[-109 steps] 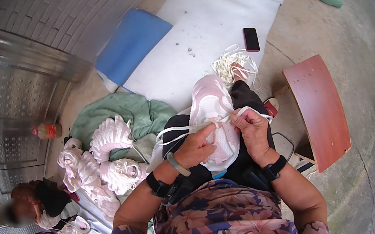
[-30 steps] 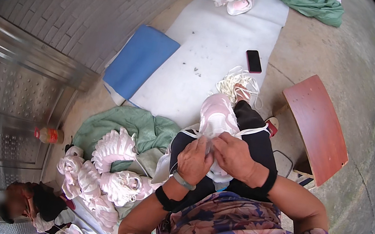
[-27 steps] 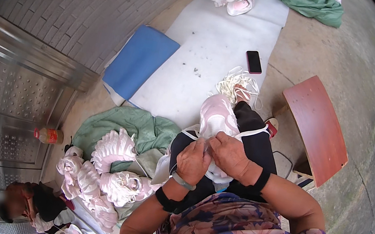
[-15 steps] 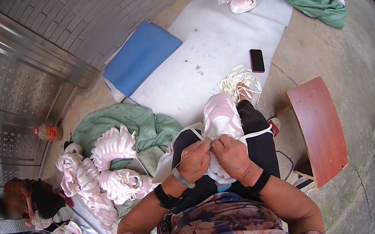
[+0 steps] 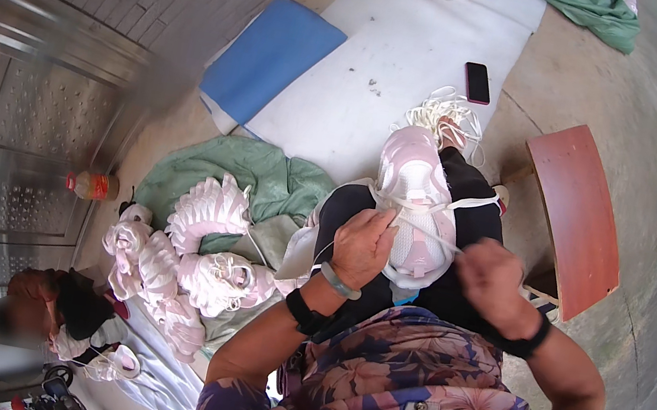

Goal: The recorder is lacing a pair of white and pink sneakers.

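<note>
A pink and white sneaker upper (image 5: 421, 166) lies across my lap, its toe pointing away from me. White shoelace (image 5: 438, 239) stretches taut from the upper's left side to my right hand (image 5: 493, 282), which is closed on it and a little blurred. My left hand (image 5: 362, 250) is pinched shut at the upper's left edge, with lace at its fingertips. More lace crosses the upper and runs over my right thigh. Past the toe, a tangle of loose white laces (image 5: 437, 112) rests by my foot.
At left, stacked pink and white uppers (image 5: 208, 215) lie on green cloth (image 5: 265, 167). A bottle (image 5: 94, 186) stands near the metal door. A co-worker (image 5: 77, 310) sits lower left. Ahead are a blue mat (image 5: 272, 63) and a phone (image 5: 477, 83); at right, a wooden stool (image 5: 577, 218).
My right hand has moved right, away from my left hand, drawing the lace out straight. Earlier both hands were together over the upper. The view has shifted too.
</note>
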`<state>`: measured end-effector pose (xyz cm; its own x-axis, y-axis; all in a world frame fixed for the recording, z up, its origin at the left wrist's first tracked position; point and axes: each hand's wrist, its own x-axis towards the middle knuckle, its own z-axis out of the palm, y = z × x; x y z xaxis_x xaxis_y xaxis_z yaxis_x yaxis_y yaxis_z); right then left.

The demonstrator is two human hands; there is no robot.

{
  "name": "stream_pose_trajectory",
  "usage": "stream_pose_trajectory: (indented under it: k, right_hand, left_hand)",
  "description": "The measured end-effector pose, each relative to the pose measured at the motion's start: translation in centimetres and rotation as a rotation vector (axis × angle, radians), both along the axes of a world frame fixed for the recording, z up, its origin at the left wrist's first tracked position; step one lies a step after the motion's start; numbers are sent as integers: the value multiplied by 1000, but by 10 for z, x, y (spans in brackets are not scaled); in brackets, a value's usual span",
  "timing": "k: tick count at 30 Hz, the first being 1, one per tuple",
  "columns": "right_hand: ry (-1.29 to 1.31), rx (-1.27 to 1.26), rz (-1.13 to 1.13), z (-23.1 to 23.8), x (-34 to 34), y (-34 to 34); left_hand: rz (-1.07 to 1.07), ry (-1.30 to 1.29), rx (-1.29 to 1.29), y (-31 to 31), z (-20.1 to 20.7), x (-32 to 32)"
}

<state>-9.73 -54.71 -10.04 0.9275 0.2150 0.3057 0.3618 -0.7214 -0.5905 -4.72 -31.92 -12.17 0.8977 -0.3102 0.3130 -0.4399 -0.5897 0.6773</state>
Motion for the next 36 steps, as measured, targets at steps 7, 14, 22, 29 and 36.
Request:
stream_pose_trajectory:
  k: [7, 14, 22, 29, 36]
  right_hand:
    - [390, 247, -935, -114, -150, -275]
    - [467, -416, -334, -72, -88, -157]
    - [28, 73, -6, -10, 9, -28]
    - [100, 84, 113, -10, 18, -14]
    - [253, 255, -36, -22, -23, -81]
  left_hand:
    - [-28, -30, -28, -3, 0, 1]
    - [183, 194, -192, 5, -28, 15]
    - [165, 749, -543, 1, -11, 35]
    - [45, 341, -351, -11, -19, 22]
    - [19, 345, -256, -5, -19, 23]
